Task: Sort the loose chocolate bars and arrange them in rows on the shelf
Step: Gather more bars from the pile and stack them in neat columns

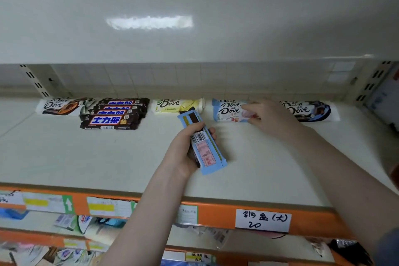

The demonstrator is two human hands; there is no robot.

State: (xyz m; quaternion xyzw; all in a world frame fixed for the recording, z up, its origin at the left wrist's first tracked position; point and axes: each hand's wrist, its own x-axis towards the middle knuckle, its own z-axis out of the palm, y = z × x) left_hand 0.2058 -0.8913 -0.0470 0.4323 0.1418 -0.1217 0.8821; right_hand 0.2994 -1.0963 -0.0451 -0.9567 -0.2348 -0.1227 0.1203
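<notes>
"Dove" is printed on the brown-and-white bar [59,106] at the far left of the shelf, on the pale yellow bar [177,106], twice on the light blue bars [228,110] and on the dark blue-and-white bar [311,111] at the right. The stacked dark bars [112,120] read "士力架" in blue letters. A white handwritten tag [263,220] on the orange shelf edge [216,215] ends in "(大)" above "20". A lower yellow tag [197,257] shows "6元".
</notes>
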